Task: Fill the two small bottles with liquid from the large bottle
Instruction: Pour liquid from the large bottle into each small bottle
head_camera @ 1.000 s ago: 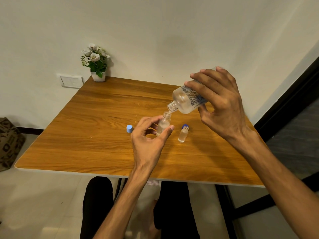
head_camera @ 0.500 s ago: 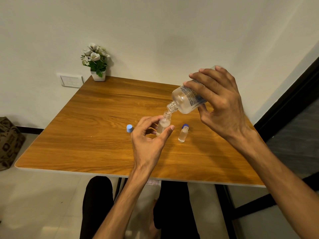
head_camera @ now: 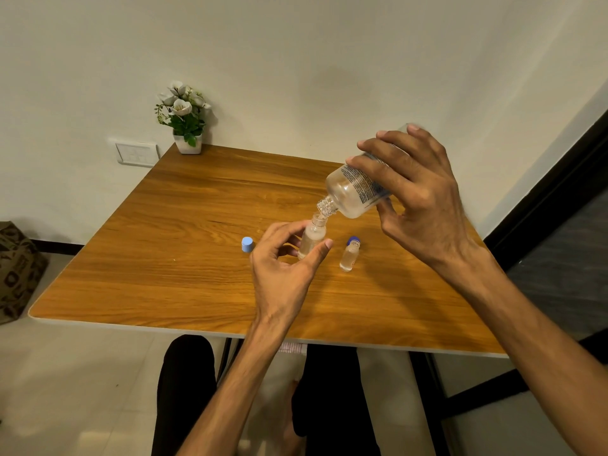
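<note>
My right hand (head_camera: 418, 199) grips the large clear bottle (head_camera: 353, 192), tilted neck-down to the left, its open mouth touching the top of a small clear bottle (head_camera: 312, 236). That small bottle stands on the wooden table (head_camera: 184, 232), held between the thumb and fingers of my left hand (head_camera: 283, 268), and it looks largely filled with liquid. A second small bottle (head_camera: 348, 256) stands open just to the right, with a dark blue cap (head_camera: 353, 239) right behind it. A light blue cap (head_camera: 247, 244) lies to the left of my left hand.
A small white pot of white flowers (head_camera: 186, 123) stands at the table's far left corner by the wall. A wall switch plate (head_camera: 136, 154) is beside it. A patterned bag (head_camera: 16, 271) sits on the floor at left. My legs are under the table's near edge.
Both hands and the bottles hold nearly the same pose; the large bottle has stayed tilted over the small one.
</note>
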Demonstrator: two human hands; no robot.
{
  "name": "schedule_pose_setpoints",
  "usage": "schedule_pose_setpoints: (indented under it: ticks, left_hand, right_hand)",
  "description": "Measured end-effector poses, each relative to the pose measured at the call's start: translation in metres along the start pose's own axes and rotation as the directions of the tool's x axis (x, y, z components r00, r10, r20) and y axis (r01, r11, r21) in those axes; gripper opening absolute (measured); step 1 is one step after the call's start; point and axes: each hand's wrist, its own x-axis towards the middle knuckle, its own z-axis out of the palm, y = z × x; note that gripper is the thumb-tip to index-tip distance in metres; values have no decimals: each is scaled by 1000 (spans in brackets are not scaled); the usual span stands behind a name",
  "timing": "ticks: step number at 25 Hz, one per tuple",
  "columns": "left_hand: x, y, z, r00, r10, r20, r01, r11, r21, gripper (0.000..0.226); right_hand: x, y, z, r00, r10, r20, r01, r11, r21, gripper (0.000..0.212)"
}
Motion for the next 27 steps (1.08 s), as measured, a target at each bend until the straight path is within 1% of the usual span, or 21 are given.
schedule_pose_setpoints:
  ticks: [27]
  left_hand:
    - [2,-5,1,1000,-8,-16,8,1000,-7,35]
  right_hand:
    - [5,0,3,1000,-22,14,22,999,-23,49]
